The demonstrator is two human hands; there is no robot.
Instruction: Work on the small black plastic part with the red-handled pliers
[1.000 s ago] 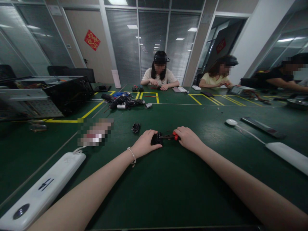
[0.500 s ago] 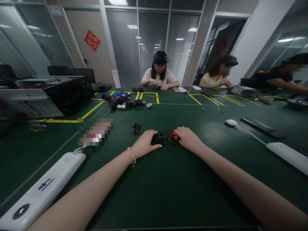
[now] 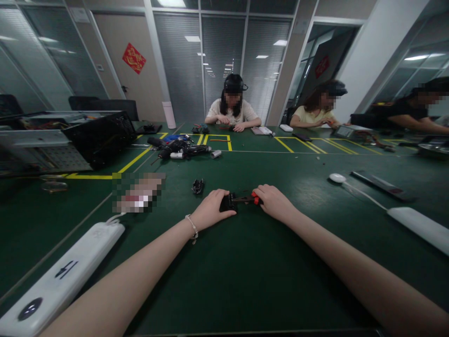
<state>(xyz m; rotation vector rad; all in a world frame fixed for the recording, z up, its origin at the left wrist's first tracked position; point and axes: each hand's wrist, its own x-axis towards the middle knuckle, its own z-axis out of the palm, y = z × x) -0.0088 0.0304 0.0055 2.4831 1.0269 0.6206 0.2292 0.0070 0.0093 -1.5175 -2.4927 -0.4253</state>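
Observation:
On the green table [image 3: 224, 271], my left hand [image 3: 212, 208] grips a small black part [image 3: 229, 202] between thumb and fingers; its exact kind is too small to tell. My right hand [image 3: 271, 199] is closed around the red handles of a pair of long-nose pliers [image 3: 245, 199]. The jaws of the pliers point left and meet the right side of the black part. Palm and curled fingers hide most of the handles. Beyond my left wrist lies a second small black part [image 3: 198, 186], apart from both hands.
A power bank [image 3: 63, 276] and a phone [image 3: 142, 193] lie left; another white power bank [image 3: 421, 229] lies right. Cables and tools [image 3: 182, 147] are heaped beyond. An open computer case [image 3: 66, 140] stands far left. Co-workers sit across, one person [image 3: 233, 107] straight ahead.
Both hands, the pliers and the black part stay nearly in place. Only a very slight shift of the view shows.

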